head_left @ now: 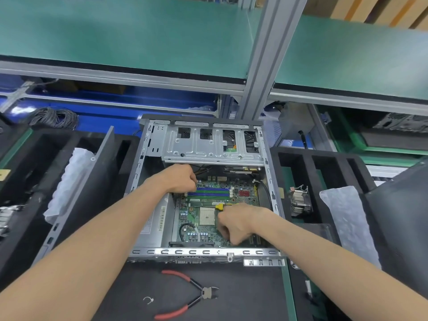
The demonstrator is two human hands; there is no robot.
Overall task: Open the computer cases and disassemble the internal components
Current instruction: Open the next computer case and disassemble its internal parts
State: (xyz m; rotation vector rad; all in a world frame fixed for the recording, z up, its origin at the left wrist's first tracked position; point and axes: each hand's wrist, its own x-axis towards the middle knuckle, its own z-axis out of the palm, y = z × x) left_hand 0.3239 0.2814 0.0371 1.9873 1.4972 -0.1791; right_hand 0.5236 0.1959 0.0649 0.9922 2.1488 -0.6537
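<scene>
An open grey computer case point(203, 252) lies flat on the bench, its green motherboard point(247, 198) exposed with an empty white CPU socket point(206, 216) and blue and green memory slots point(212, 192). My left hand point(181, 178) reaches in at the slots' left end with curled fingers; what they touch is hidden. My right hand point(236, 224) is curled round a tool with a yellow handle point(219, 207), held over the board's near right part. A metal drive cage point(208, 147) spans the case's far side.
Red-handled cutters point(185, 295) and a cut cable tie point(148, 300) lie on the black mat in front of the case. A removed heatsink point(300, 200) sits in the black foam tray on the right. A dark side panel point(102, 181) leans at left.
</scene>
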